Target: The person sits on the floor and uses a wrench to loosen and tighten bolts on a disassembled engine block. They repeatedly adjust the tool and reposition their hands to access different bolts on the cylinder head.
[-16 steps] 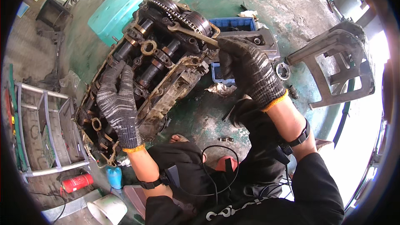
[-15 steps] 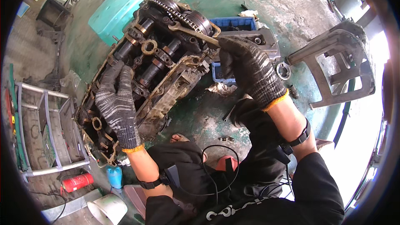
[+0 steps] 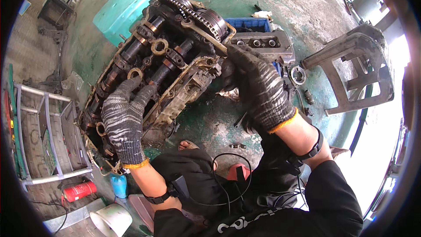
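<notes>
An engine cylinder head (image 3: 180, 101), dark with oil, lies tilted in front of me with its camshafts (image 3: 125, 57) exposed. A timing chain (image 3: 193, 15) runs over the sprockets (image 3: 210, 21) at its far end. My right hand (image 3: 256, 85), in a grey striped work glove, is closed on the near end of an open-end wrench (image 3: 204, 35). The wrench's far jaw sits at the camshaft near the chain. My left hand (image 3: 125, 120), gloved alike, rests on the cylinder head with fingers stretched over the nearer camshaft area, beside a ring-shaped bearing cap (image 3: 135, 73).
Beyond the engine stands a turquoise box (image 3: 120, 15). A valve cover (image 3: 267, 46) lies over a blue crate (image 3: 250, 24). A grey plastic stool (image 3: 351, 68) stands at right. At left are a ladder (image 3: 48, 136), a red fire extinguisher (image 3: 80, 192) and a white bucket (image 3: 112, 220).
My left hand has moved right along the cylinder head, uncovering part of the camshaft at left. My right hand has shifted slightly left and nearer, still holding the wrench.
</notes>
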`<action>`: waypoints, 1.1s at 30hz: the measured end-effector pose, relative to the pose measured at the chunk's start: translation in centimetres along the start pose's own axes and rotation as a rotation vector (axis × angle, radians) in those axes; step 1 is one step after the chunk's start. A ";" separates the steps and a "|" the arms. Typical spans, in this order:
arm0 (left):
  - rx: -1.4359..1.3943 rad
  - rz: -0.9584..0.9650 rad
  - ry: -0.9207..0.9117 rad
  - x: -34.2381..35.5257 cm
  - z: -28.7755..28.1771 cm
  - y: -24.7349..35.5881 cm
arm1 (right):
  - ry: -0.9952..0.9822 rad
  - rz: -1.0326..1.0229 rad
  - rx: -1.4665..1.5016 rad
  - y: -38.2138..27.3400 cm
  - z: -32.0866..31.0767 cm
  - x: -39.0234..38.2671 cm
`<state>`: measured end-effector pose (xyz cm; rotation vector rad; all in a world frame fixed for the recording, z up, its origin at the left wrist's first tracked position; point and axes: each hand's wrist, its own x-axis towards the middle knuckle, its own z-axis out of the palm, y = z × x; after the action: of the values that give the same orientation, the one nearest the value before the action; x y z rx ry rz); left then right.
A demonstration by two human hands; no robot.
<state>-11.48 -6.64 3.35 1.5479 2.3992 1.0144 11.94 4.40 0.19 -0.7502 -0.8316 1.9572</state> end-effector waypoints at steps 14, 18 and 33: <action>-0.113 -0.002 0.014 -0.2 0.1 -1.6 | 0.102 -0.198 -0.090 2.3 3.7 -1.2; -0.034 -0.008 0.035 -0.4 -0.3 -0.8 | 0.068 -0.171 -0.106 2.6 3.7 -1.2; 0.041 0.048 0.077 -0.5 0.0 -1.2 | -0.025 -0.585 -0.439 3.7 3.4 -0.8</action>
<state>-12.13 -7.34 2.52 1.6166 2.4590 1.0594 7.96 1.32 -0.49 -0.6328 -1.3471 1.2784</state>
